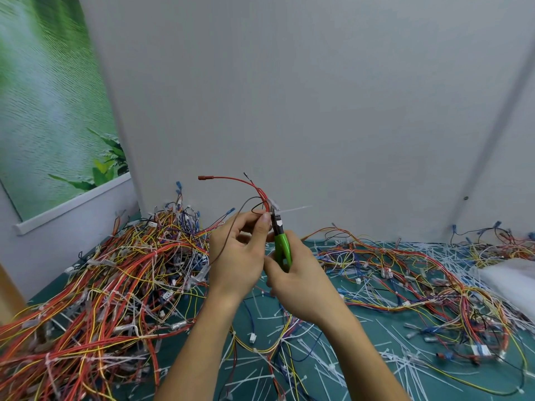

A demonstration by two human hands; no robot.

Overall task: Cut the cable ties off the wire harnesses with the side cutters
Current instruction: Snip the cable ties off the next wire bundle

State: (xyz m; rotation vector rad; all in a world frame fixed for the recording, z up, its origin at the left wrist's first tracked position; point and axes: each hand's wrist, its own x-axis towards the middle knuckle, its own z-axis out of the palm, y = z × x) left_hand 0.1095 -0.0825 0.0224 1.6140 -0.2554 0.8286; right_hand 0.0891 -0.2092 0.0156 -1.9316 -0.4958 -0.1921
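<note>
Your left hand pinches the wire harness, right hand grips side cutters at the twelve-o'clock cable tie; squeeze cleanly next.

Green-handled side cutters; red wire harness; white cable tie; teal table.

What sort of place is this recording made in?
Probably a small workshop bench for harness rework: a green-topped table heaped with wire harnesses, cut cable ties strewn across it, and green-handled side cutters in the right hand at a harness held by the left hand.
</note>
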